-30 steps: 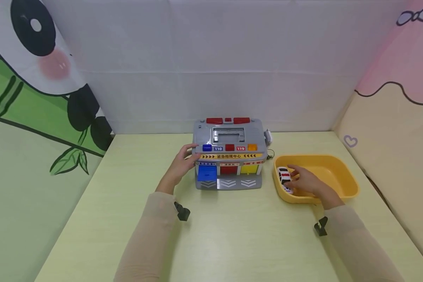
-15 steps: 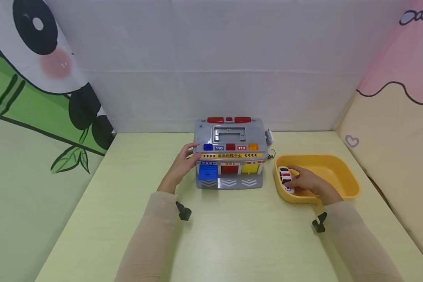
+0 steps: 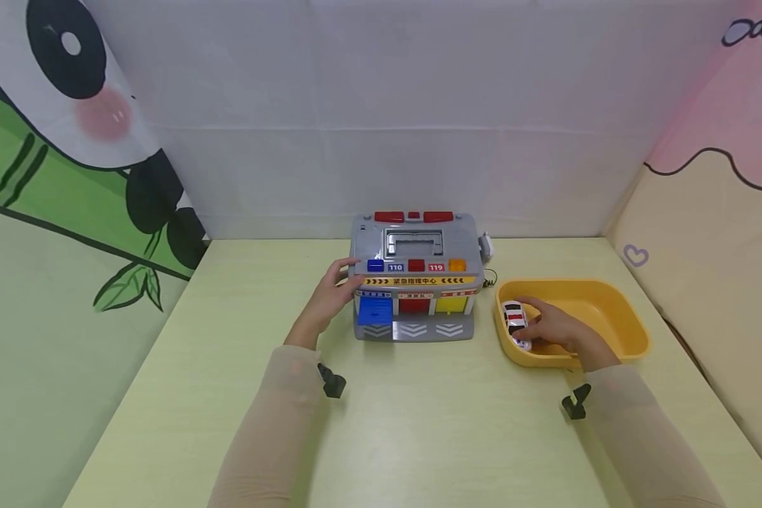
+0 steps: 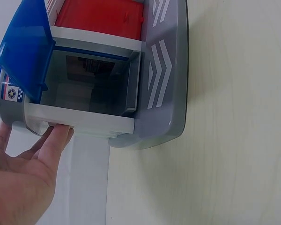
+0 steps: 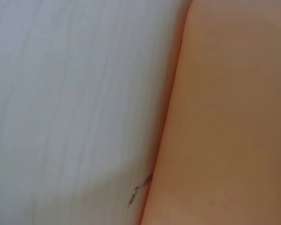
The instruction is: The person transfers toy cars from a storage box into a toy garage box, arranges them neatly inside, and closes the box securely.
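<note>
A grey toy garage point(image 3: 413, 330) stands at the back of the table, with a blue, a red and a yellow door. In the left wrist view its blue door point(image 4: 25, 51) is swung up, and the bay behind it shows. My left hand point(image 3: 325, 300) rests against the garage's left side, fingers point(image 4: 54, 145) laid along the wall and roof edge. At the right, my right hand point(image 3: 555, 328) reaches into a yellow tray point(image 3: 635, 342) and holds a white toy police car point(image 3: 514, 316) with thumb and fingers. The right wrist view shows only the tray's outer wall and the table.
A white handset point(image 3: 485, 247) with a coiled cord point(image 3: 490, 278) hangs on the garage's right side, close to the tray. A white wall sheet point(image 3: 413, 169) rises behind the table point(image 3: 432, 423), and printed panels flank both sides.
The right thumb and fingers have closed in on the toy car, which stays at the tray's left end. The left hand holds its place on the garage.
</note>
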`<action>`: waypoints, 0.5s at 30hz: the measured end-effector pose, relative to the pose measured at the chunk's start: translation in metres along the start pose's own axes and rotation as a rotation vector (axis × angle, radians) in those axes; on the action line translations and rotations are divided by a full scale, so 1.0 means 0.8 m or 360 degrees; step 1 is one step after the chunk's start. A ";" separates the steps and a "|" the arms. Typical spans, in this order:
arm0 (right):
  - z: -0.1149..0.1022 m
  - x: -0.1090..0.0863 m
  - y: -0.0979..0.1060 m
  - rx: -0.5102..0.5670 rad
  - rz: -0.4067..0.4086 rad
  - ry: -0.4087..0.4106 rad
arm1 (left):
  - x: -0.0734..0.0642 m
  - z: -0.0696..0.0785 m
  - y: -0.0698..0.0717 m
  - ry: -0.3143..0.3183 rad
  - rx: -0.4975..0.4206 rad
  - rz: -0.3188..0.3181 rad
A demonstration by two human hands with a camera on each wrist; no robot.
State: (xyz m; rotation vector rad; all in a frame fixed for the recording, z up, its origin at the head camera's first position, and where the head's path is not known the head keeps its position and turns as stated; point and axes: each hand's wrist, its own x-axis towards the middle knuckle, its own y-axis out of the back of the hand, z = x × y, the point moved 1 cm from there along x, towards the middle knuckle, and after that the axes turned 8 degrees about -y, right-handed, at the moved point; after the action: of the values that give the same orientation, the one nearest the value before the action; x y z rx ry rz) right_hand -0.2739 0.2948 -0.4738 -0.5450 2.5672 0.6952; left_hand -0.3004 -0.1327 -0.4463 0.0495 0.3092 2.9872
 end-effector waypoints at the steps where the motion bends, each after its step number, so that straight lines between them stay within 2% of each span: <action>1: 0.000 -0.001 0.000 0.0009 -0.0001 0.0004 | 0.000 0.000 0.000 0.0001 -0.0004 0.0001; 15: 0.002 -0.009 0.003 0.0089 0.0009 0.0003 | -0.003 0.002 0.000 -0.0005 -0.0004 0.0004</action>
State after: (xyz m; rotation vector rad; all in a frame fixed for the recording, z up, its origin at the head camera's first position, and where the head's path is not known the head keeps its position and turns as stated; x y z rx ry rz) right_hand -0.2687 0.2995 -0.4708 -0.5208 2.5827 0.6231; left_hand -0.2977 -0.1325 -0.4446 0.0544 0.3048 2.9894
